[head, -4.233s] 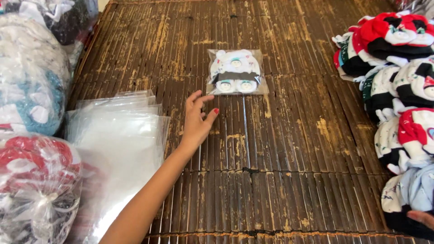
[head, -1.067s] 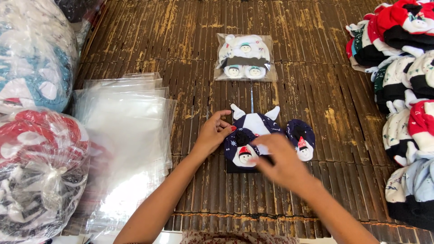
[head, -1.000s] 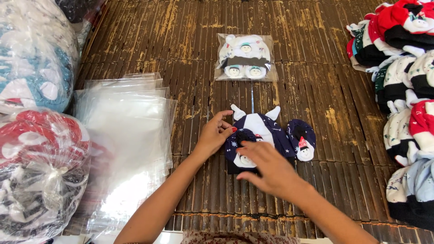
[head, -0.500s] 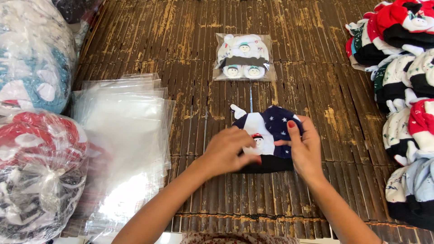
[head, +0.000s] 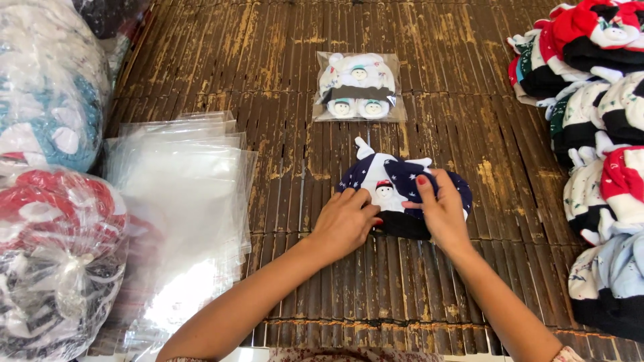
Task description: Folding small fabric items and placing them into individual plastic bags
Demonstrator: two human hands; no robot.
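Two bare hands press down on a navy baby hat set (head: 402, 191) patterned with white stars and a small snowman figure, lying on the dark slatted mat (head: 282, 40) a little right of centre. From the set's middle, the left hand (head: 344, 224) sits at about seven o'clock, fingers curled loosely over the lower left edge, touching but not gripping. At four o'clock the right hand (head: 439, 213) lies flat on the fabric, fingers spread, red-painted nails showing, with nothing clenched in it. At twelve o'clock from the set, apart from it, lies a sealed clear packet (head: 358, 87) holding a white hat set. A stack of empty clear plastic bags (head: 188, 201) spreads out at nine o'clock. Beyond that, at the left edge, sit big clear sacks of bundled goods (head: 54, 201). Piles of loose hats (head: 597, 114) in red, white, black and pale blue line the right edge from two to five o'clock.
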